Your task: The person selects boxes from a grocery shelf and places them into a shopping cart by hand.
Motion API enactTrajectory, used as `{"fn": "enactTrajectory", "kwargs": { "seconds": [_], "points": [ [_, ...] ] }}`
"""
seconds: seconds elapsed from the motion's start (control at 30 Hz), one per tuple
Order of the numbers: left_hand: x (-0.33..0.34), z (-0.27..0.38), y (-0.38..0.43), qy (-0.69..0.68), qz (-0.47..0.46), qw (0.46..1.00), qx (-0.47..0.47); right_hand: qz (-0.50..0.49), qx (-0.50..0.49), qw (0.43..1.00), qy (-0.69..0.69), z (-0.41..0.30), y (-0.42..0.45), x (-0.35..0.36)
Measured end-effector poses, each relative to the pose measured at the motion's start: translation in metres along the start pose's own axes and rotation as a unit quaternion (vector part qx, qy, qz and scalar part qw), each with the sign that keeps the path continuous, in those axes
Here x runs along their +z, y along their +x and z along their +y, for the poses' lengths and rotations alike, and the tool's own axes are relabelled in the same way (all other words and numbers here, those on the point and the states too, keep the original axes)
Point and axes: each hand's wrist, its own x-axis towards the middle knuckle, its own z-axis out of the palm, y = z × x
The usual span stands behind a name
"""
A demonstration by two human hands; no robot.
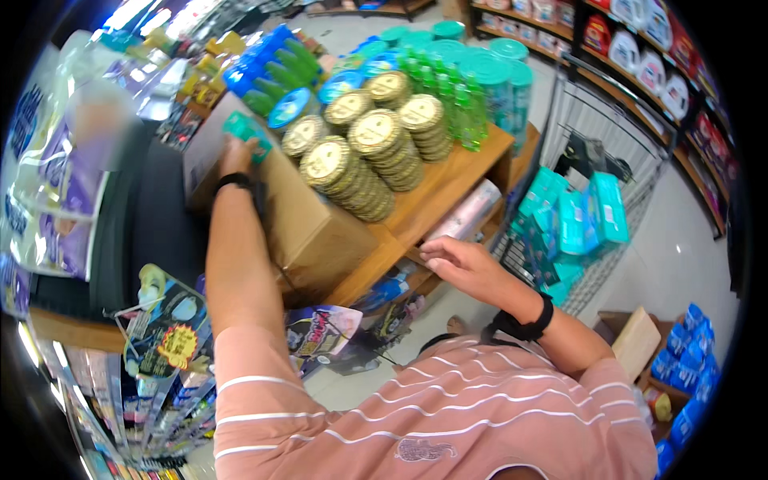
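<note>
My left hand reaches over a brown cardboard box, its fingers around a small teal pack that is blurred. The box stands tilted on a wooden display table, beside stacks of round gold-lidded containers. My right hand hangs near the table's front edge with fingers loosely curled and nothing seen in it. To its right is a metal shopping cart holding teal boxes.
Green spray bottles and teal round tubs crowd the table's far end. Plastic-wrapped purple packs stand at left. Hanging signs jut out near my left arm. Blue packs and cartons lie on the floor at right.
</note>
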Motion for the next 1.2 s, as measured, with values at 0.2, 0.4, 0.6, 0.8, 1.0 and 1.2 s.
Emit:
{"fn": "enactTrajectory", "kwargs": {
  "seconds": [0.2, 0.4, 0.6, 0.8, 1.0, 1.2],
  "points": [
    [-0.037, -0.004, -0.016, -0.009, -0.056, 0.996, 0.073, -0.032, -0.007, 0.999, -0.004, -0.001, -0.018, -0.015],
    [-0.065, 0.182, -0.086, 0.015, -0.072, 0.993, 0.093, -0.022, -0.004, 1.0, -0.008, -0.029, -0.064, -0.068],
    [-0.043, 0.317, -0.252, -0.17, -0.152, 0.945, 0.236, 0.158, -0.026, 0.982, 0.105, -0.082, -0.113, -0.173],
    [0.068, 0.405, -0.39, -0.323, -0.309, 0.858, 0.252, 0.39, -0.046, 0.917, 0.071, -0.033, -0.165, -0.277],
    [0.157, 0.437, -0.486, -0.346, -0.227, 0.852, 0.319, 0.393, 0.035, 0.915, 0.088, 0.032, -0.149, -0.305],
    [0.18, 0.466, -0.525, -0.263, -0.126, 0.869, 0.4, 0.356, 0.019, 0.933, 0.04, 0.065, -0.121, -0.312]
  ]
}}
